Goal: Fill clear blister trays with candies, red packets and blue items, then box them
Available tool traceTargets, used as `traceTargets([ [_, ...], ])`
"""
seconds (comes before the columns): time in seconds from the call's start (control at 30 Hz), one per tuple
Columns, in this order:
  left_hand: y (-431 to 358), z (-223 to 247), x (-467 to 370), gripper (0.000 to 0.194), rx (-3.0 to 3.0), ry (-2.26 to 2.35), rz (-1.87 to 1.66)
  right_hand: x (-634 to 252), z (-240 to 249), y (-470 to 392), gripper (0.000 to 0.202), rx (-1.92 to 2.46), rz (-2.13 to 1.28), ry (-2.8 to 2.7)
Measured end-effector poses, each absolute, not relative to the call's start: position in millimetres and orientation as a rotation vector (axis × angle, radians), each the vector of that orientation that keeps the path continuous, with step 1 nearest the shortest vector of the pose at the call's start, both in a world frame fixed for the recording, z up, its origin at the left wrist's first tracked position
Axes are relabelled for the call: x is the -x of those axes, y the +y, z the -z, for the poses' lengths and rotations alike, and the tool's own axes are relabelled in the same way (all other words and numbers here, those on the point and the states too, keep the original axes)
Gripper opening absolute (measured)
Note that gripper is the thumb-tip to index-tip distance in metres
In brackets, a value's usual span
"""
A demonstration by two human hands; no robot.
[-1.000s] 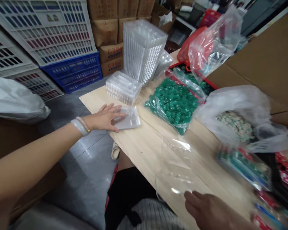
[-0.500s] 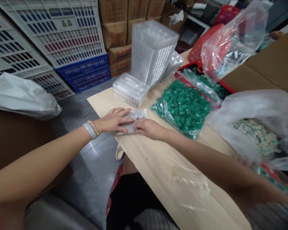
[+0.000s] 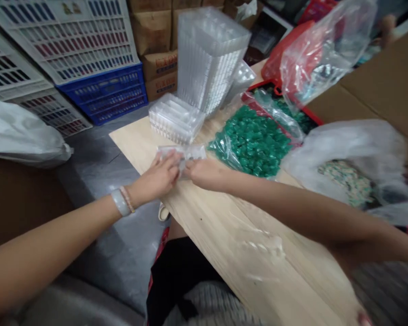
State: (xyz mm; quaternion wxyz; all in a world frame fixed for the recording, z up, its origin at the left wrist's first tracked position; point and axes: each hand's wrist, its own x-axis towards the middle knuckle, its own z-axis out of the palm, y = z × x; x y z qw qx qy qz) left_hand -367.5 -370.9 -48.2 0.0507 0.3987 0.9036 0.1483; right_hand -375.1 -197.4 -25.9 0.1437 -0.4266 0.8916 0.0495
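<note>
Some clear packaging [image 3: 197, 152] lies under the left hand [image 3: 161, 175] — flat earlier, now curled — and bunched right hand [image 3: 206, 174]; grips unclear.

The table [image 3: 221, 242] bears trays [image 3: 198, 152] and bagged green pieces [image 3: 255, 141]

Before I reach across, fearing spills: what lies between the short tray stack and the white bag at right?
In the head view, the bag of green pieces.

What looks like a packing workshop or storeroom, white crates [image 3: 85, 45] piled over a blue crate [image 3: 105, 93], brown packs [image 3: 160, 72] stacked behind, wooden surface [image 3: 217, 235] bearing stacked clear trays [image 3: 209, 59], bagged green pieces [image 3: 255, 140].
</note>
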Motion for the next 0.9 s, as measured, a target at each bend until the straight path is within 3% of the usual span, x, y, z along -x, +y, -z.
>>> traceTargets([
  [0.2,-370.0,-10.4,309.6,0.012,-1.44,2.797,-0.905,291.9,-34.4,-167.8,0.021,1.284,0.064,2.745],
  [0.37,-360.6,43.3,239.9,0.018,-1.49,2.605,-0.605,215.3,41.0,-157.0,0.015,1.365,0.106,2.64],
  [0.5,-349.3,71.7,242.6,0.021,-1.44,2.585,-0.577,202.5,78.5,-132.7,0.017,1.243,0.151,2.846],
  [0.7,-361.1,54.0,352.3,0.026,-1.218,2.799,-0.696,275.6,40.7,-131.1,0.026,0.931,0.362,2.989],
  [0.9,-372.6,65.7,425.1,0.024,-1.2,2.483,-0.51,394.5,54.1,-174.8,0.008,1.03,0.535,2.471],
])
